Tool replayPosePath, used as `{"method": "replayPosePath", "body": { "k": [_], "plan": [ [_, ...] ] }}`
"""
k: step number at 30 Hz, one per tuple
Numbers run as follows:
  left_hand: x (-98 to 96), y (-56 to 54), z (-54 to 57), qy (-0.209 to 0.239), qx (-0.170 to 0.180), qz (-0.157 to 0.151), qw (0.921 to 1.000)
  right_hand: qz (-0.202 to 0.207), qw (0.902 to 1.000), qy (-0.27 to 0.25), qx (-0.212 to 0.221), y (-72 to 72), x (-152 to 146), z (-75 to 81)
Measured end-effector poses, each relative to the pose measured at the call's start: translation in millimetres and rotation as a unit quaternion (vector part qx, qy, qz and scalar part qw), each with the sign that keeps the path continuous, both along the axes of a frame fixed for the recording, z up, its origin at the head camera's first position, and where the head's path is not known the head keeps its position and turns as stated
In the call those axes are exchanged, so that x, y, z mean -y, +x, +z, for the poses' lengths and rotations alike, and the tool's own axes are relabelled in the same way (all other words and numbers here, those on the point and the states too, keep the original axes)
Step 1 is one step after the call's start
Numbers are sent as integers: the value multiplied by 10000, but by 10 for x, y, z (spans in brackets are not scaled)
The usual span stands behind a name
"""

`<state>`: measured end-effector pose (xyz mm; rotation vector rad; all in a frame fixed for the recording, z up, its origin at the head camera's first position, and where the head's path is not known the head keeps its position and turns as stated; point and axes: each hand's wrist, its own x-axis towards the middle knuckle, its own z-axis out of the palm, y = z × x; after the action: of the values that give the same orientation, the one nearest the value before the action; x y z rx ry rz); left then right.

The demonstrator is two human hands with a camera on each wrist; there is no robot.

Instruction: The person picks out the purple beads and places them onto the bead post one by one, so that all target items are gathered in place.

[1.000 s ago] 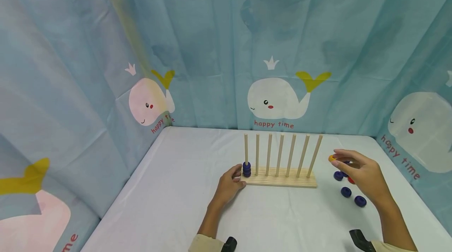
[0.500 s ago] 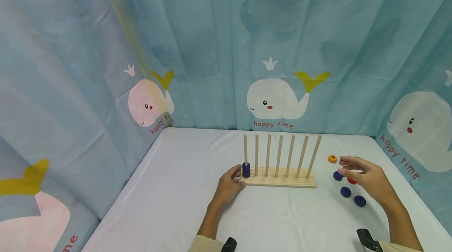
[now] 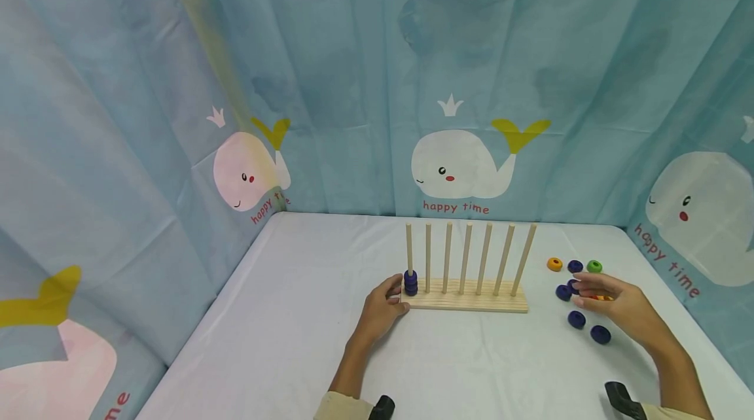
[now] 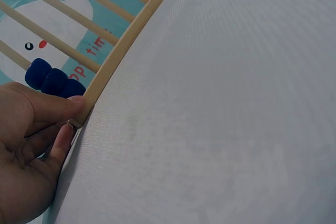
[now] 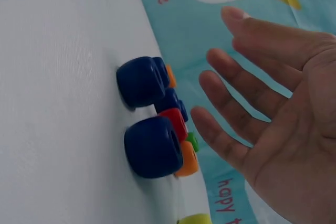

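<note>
A pale wooden peg rack (image 3: 468, 303) with several upright pegs stands on the white table. On its leftmost peg are stacked blue beads (image 3: 410, 283), three of them in the left wrist view. My left hand (image 3: 379, 312) pinches the rack's left end between thumb and fingers, right by the stack. On the right, my right hand (image 3: 627, 309) hovers over loose beads, its fingers spread and nothing in them, as the right wrist view shows. Around it lie several blue beads (image 5: 142, 82), a red bead (image 5: 173, 123), a green bead (image 3: 594, 266) and an orange bead (image 3: 554, 264).
A second orange bead (image 5: 188, 160) and a yellow bead (image 5: 194, 219) show in the right wrist view, beyond the nearest blue bead. A blue curtain (image 3: 347, 165) printed with whales rises behind and beside the white table (image 3: 294, 315).
My right hand has let go of the orange bead at the back left of the loose beads and drawn back right and slightly nearer. The left hand keeps its place on the rack.
</note>
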<state>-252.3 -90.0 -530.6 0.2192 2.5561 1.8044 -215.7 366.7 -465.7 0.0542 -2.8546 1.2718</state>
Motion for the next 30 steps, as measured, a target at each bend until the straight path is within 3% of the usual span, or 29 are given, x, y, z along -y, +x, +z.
{"method": "replayPosePath", "body": {
  "k": [15, 30],
  "plan": [
    [-4, -9, -12, 6, -17, 35, 10000, 42, 9978, -55, 665, 37, -256, -82],
    [7, -3, -6, 49, -59, -48, 10000, 152, 9913, -298, 1274, 73, -329, -149]
  ]
}}
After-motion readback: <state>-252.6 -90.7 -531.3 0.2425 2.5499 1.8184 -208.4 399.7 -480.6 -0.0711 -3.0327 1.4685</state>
